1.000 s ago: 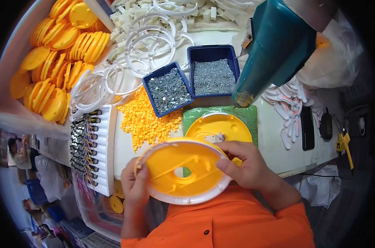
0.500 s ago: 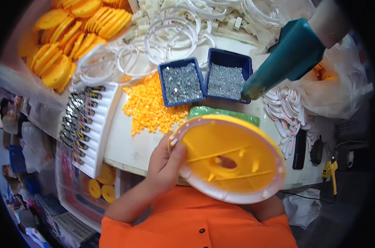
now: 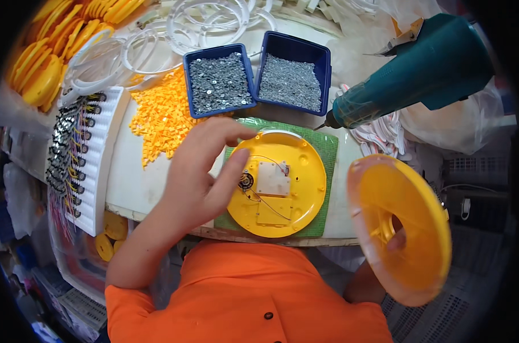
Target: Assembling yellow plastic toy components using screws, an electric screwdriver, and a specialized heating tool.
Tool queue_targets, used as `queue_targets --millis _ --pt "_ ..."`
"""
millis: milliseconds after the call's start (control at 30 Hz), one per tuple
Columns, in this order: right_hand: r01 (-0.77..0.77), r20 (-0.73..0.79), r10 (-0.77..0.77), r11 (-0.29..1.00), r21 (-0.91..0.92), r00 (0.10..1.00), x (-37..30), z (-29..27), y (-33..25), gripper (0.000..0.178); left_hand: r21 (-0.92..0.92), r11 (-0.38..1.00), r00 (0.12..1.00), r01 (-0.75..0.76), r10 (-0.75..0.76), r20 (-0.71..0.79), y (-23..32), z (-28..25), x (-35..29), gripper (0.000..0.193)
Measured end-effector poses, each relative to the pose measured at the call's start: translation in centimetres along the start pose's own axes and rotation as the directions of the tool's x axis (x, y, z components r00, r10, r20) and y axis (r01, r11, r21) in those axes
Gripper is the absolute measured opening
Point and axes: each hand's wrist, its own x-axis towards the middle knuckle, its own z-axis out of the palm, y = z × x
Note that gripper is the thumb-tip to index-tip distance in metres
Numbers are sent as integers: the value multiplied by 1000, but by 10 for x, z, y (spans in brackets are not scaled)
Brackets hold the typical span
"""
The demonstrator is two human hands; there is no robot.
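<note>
On a green mat lies a round yellow plastic housing, its inside facing up. Inside it sit a white box-like part, a small black round part and thin wires. Over the housing's left rim is my left hand, thumb and forefinger apart; whether it touches the rim I cannot tell. Off to the right, my right hand holds a yellow disc with a whitish ring, tilted on edge. One fingertip shows in the disc's centre hole; the disc hides most of that hand.
A teal power screwdriver hangs over the right, its bit near the mat. Blue bins of washers and screws stand behind. Small yellow pieces, a white tray of wired parts, white rings and yellow discs surround them.
The disc has moved from in front of me to the right, out of my left hand and into my right. The housing on the mat is now uncovered. The whole view has shifted.
</note>
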Motion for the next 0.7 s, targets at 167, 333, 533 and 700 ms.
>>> queue_targets --millis 167,333,533,700 --pt "646 389 -522 528 -551 759 16 -103 34 31 378 887 933 -265 137 333 1 9 -6 35" --pt "622 380 -504 508 -596 776 26 -100 50 32 457 815 869 -357 109 483 3 27 5 42" --pt "587 363 -473 518 -622 803 29 -97 58 34 478 797 847 -370 78 526 -2 29 10 45" --pt "581 361 -471 502 -641 805 35 -97 60 34 469 813 850 -346 59 524 -3 30 9 50"
